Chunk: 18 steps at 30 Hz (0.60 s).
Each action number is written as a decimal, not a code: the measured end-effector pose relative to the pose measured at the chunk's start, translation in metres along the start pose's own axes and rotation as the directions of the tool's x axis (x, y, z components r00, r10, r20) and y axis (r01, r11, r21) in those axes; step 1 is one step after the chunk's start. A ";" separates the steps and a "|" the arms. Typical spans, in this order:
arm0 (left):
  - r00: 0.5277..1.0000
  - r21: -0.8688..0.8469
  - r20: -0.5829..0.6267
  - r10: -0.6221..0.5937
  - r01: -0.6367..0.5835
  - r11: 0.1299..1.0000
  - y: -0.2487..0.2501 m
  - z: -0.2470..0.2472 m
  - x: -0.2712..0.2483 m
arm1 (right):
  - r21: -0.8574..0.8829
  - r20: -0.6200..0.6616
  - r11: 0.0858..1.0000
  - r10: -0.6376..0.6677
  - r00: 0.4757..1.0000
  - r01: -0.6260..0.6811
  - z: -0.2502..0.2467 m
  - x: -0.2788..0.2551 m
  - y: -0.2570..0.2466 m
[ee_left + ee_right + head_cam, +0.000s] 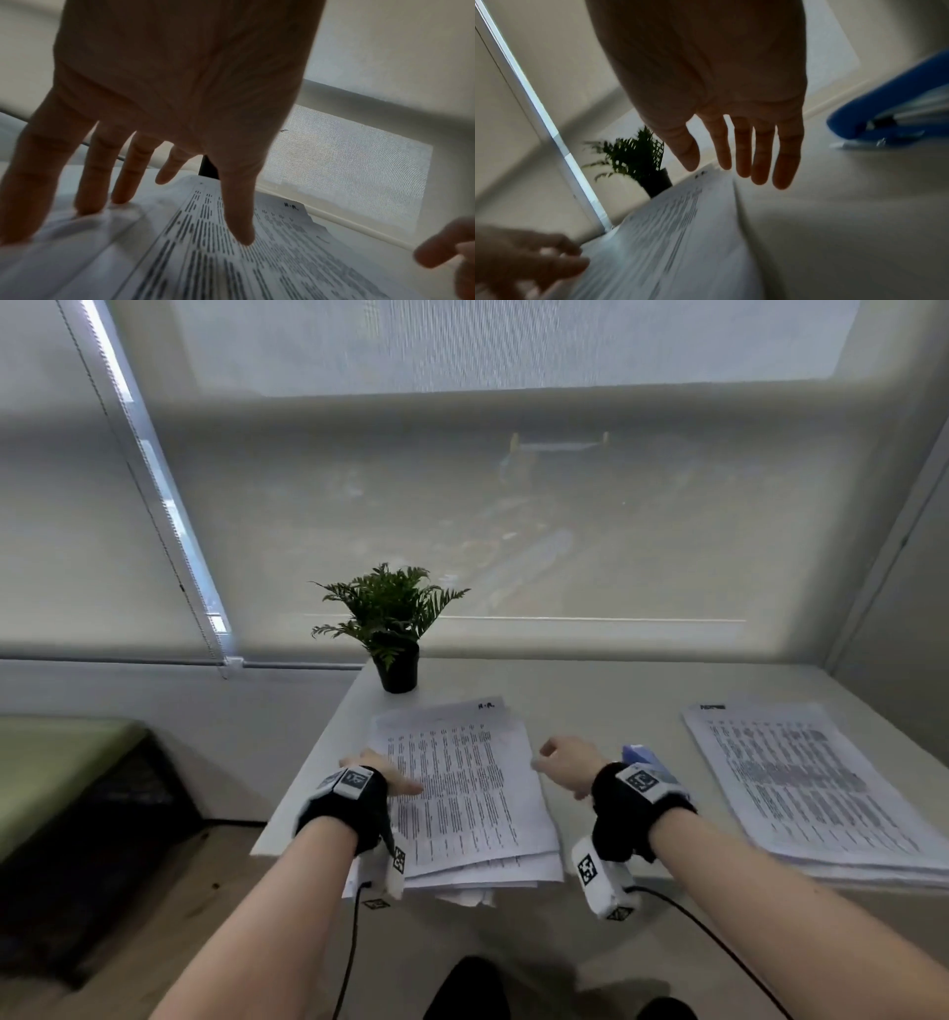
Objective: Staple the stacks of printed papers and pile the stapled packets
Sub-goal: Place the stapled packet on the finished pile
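Observation:
A loose stack of printed papers (462, 793) lies on the white table in front of me. My left hand (382, 775) rests on its left edge with spread, straight fingers (102, 182) and the thumb lying on the print. My right hand (562, 762) hovers just off the stack's right edge (731, 203), fingers (759, 154) relaxed and straight, holding nothing. A blue stapler (639, 755) sits on the table behind my right wrist, seen large in the right wrist view (890, 105). A second paper stack (811, 788) lies at the far right.
A potted fern (390, 629) stands at the table's back left, behind the near stack. The table (606, 701) ends at a window with a drawn blind. A green-topped bench (61, 762) stands left of the table. Cables hang from both wrist cameras.

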<state>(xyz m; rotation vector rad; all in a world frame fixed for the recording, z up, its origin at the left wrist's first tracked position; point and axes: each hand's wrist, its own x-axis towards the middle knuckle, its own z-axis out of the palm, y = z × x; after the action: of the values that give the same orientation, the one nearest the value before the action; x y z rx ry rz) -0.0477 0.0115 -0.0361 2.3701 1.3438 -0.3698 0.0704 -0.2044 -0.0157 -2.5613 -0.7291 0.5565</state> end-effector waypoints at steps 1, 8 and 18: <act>1.000 -0.024 -0.003 0.004 -0.004 1.000 -0.003 0.005 0.006 | 0.016 0.043 1.000 0.025 0.999 -0.026 0.013 0.002 -0.005; 1.000 -0.162 0.000 0.004 -0.004 0.987 -0.007 0.011 0.009 | 0.027 0.028 0.991 0.128 0.991 -0.129 0.046 0.018 -0.003; 0.950 -0.186 -0.236 0.206 -0.252 0.950 -0.011 0.003 0.004 | -0.153 -0.073 0.988 -0.005 0.997 -0.007 0.022 0.023 0.010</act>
<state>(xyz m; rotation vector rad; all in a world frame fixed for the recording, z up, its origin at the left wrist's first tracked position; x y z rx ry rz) -0.0553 0.0184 -0.0426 2.3978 1.1100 0.0969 0.0818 -0.1933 -0.0446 -2.7078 -0.7727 0.4194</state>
